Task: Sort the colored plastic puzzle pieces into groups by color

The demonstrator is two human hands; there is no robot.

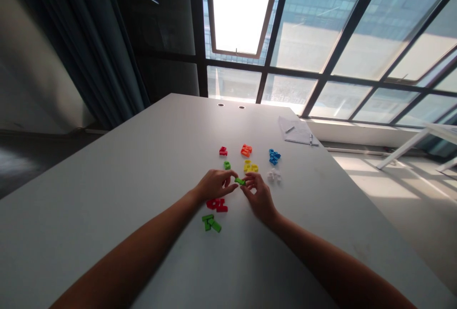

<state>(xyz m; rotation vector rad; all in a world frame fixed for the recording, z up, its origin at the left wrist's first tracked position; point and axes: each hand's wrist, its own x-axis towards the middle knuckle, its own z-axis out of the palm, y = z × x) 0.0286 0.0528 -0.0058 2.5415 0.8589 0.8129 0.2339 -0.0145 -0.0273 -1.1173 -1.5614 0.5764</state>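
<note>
Two bare hands met over a white table (107,214): the right hand (259,195) appeared to pinch a small green plastic block (240,181) between its fingertips, while the curled fingers of the left hand (214,185) stayed just beside it, their contact impossible to tell. The block looked light, stiff and smooth-faced, so a firm pinch across its long sides seemed surest. Red plastic pieces (217,205) and green plastic pieces (210,222) lay just below the hands.
</note>
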